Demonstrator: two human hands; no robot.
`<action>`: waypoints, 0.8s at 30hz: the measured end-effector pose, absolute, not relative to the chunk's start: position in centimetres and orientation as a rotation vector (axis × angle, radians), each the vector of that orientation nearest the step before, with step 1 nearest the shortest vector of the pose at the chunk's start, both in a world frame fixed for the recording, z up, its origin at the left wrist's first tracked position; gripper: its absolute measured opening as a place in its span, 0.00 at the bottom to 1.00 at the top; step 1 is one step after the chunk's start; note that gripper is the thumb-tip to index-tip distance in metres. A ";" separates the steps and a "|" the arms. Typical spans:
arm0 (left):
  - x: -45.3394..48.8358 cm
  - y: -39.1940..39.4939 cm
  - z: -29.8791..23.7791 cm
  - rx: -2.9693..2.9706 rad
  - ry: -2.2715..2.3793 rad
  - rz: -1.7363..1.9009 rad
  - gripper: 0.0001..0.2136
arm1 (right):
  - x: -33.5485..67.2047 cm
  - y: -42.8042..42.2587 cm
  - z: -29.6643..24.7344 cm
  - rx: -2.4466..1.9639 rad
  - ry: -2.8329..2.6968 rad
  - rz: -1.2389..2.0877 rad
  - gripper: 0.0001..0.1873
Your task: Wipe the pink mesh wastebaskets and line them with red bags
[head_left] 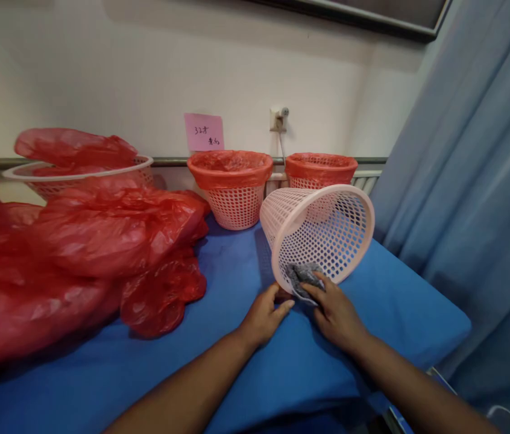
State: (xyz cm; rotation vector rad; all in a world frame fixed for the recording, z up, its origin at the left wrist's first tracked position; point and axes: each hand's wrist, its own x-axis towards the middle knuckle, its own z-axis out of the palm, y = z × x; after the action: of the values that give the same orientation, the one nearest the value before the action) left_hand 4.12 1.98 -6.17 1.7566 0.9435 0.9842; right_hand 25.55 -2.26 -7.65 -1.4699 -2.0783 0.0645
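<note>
A pale pink perforated plastic wastebasket (pixel 277 220) lies tipped on its side, its round mouth facing me. My left hand (pixel 264 316) grips the lower left of its rim, the fingers partly hidden beneath it and the thumb in front. In my right hand (pixel 334 307) is a crumpled grey cloth (pixel 304 276), pressed against the inside of the rim at the bottom. Both hands are close together, just above the blue-covered table (pixel 237 265).
Two baskets lined with red bags, one at centre (pixel 234 205) and one at right (pixel 321 163), stand along the wall. Red plastic bags (pixel 101 229) heap up at left, near another basket (pixel 146 172). A pink note (pixel 204 132) is on the wall. Blue curtain (pixel 476 181) hangs right.
</note>
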 end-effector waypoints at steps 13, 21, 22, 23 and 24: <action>3.5 1.5 -3.7 1.833 1.045 1.177 0.09 | 30.6 -0.8 -6.2 -1.884 -1.944 -0.182 0.29; 3.3 2.3 -6.2 1.741 0.939 0.955 0.11 | 24.8 -1.6 -7.6 -1.217 -2.020 0.424 0.33; 3.1 2.3 -5.8 1.753 0.956 0.980 0.11 | 25.5 -1.5 -7.1 -1.245 -2.059 0.399 0.33; 2.9 2.3 -5.4 1.766 0.989 1.023 0.10 | 26.4 -1.3 -6.7 -1.318 -2.097 0.331 0.32; 2.8 2.2 -4.9 1.776 1.033 1.081 0.10 | 27.6 -1.1 -6.2 -1.427 -2.122 0.224 0.32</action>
State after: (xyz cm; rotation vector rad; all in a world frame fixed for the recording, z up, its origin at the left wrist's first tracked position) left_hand 2.78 2.22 -4.90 1.7764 1.0332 1.0805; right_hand 27.62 -1.08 -6.20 -1.4270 -2.1222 0.2243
